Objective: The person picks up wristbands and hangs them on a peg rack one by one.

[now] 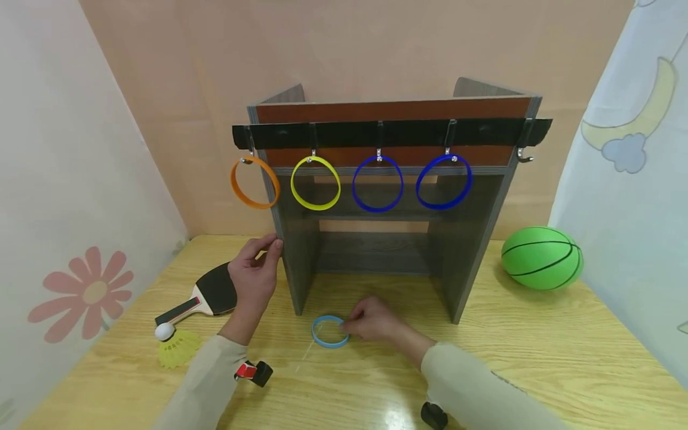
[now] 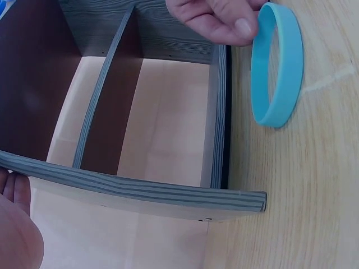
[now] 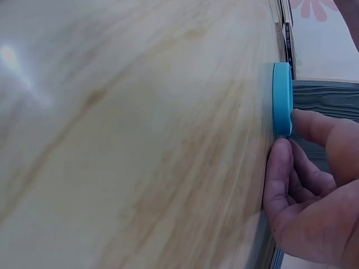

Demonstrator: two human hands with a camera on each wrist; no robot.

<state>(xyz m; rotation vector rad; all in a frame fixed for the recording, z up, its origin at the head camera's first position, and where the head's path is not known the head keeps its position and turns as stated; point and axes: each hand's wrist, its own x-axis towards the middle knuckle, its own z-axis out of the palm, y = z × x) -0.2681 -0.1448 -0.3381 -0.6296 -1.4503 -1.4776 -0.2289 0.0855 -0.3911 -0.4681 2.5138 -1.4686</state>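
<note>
A grey wooden shelf unit (image 1: 290, 251) stands on the table, its left side panel gripped at the front edge by the left hand (image 1: 255, 275). Down at the tabletop, the right hand (image 1: 373, 322) pinches a light blue silicone wristband (image 1: 313, 332) by its near side. Thumb and fingertips meet at the band's rim in the right wrist view. On the black hook rail (image 1: 344, 136) across the shelf front hang an orange wristband (image 1: 234, 186), a yellow wristband (image 1: 338, 179) and two dark blue wristbands (image 1: 401, 185).
A metal hook (image 1: 525, 156) sticks out at the rail's right end. Left of the shelf lie a black table tennis paddle (image 1: 215, 289) and a yellow shuttlecock (image 1: 177, 346). A green ball (image 1: 543, 258) rests at the right. Patterned cloth walls enclose the table.
</note>
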